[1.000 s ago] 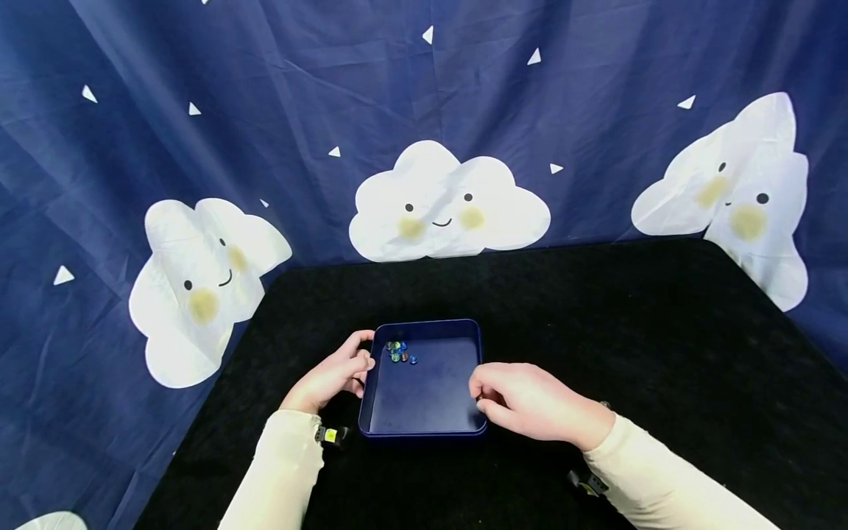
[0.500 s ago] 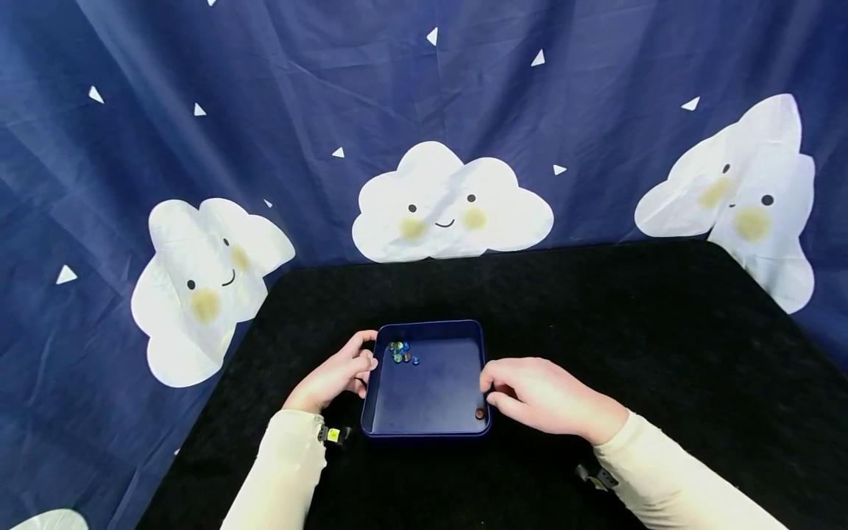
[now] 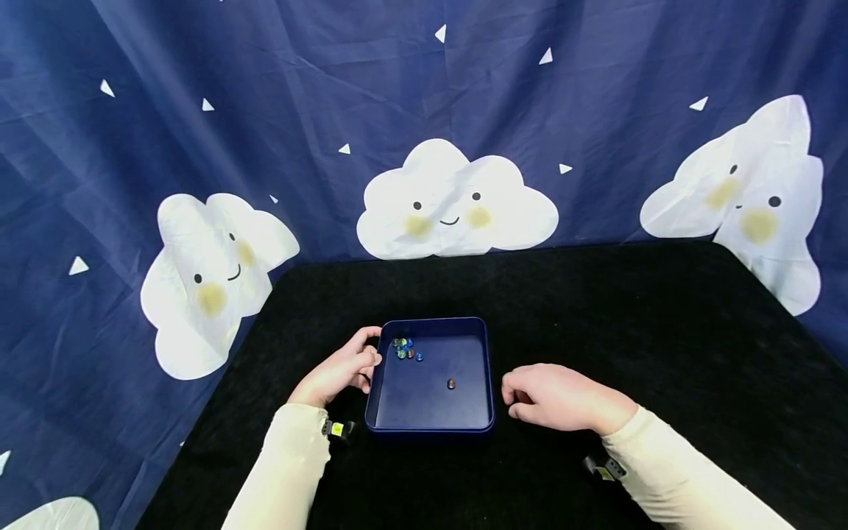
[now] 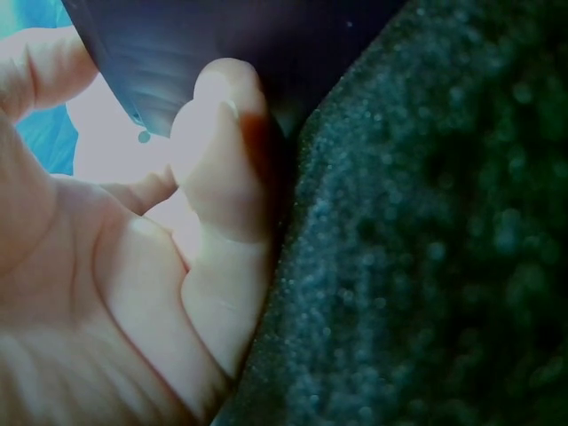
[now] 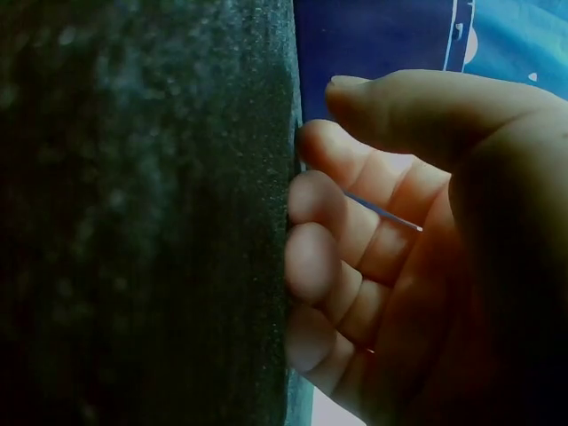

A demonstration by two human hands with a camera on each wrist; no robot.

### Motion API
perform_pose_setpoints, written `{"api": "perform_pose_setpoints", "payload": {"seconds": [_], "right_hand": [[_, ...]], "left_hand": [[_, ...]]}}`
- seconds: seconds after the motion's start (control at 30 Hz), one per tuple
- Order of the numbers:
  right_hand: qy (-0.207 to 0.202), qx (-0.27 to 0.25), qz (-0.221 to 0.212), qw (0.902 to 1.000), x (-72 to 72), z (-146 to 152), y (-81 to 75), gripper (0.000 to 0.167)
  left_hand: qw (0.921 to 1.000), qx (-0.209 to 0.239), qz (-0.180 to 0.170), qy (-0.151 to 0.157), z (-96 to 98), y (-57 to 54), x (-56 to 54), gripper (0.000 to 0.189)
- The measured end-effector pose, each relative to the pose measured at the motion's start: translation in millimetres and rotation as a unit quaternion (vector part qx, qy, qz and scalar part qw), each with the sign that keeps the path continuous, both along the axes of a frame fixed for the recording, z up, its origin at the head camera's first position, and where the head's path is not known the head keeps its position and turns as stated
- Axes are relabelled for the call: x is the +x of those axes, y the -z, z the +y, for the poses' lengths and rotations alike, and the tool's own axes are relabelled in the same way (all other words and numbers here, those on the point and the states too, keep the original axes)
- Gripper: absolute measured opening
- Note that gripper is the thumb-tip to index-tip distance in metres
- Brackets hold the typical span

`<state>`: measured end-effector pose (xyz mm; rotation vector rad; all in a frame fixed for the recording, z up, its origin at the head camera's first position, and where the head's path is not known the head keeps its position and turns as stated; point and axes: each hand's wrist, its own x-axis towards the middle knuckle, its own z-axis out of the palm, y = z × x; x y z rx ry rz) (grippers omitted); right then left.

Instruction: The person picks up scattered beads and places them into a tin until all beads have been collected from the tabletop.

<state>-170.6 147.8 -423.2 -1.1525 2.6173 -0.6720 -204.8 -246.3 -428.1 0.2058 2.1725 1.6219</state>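
A square navy-blue tray [image 3: 433,428] lies on the black cloth in the head view. Several glass marbles, such as a blue marble [image 3: 419,356], cluster in its back left corner. Apart from them, a brown marble [image 3: 451,383] is on the tray floor, right of the middle. My left hand [image 3: 341,372] holds the tray's left side, with curled fingers [image 4: 226,169] against its wall in the left wrist view. Just off the right wall, my right hand [image 3: 563,396] hovers or rests near the cloth. Its fingers [image 5: 312,262] curl loosely and hold nothing.
A black cloth [image 3: 596,309] covers the table around the tray. Behind it hangs a blue curtain [image 3: 298,96] printed with white clouds. Each wrist carries a small camera, the left camera [image 3: 341,430] beside the tray's front left corner.
My right hand has let go of the brown marble at the tray's right side and drawn back to the right. The marble has rolled toward the middle. My left hand keeps its hold.
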Motion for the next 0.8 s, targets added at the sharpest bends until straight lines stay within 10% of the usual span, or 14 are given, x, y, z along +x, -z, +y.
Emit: {"api": "perform_pose_setpoints", "payload": {"seconds": [0.8], "right_hand": [[0.038, 0.031, -0.028, 0.9984, -8.2, 27.1, -15.8, 0.021]], "left_hand": [[1.0000, -0.004, 0.000, 0.005, -3.1, 0.8, -2.2, 0.058]]}}
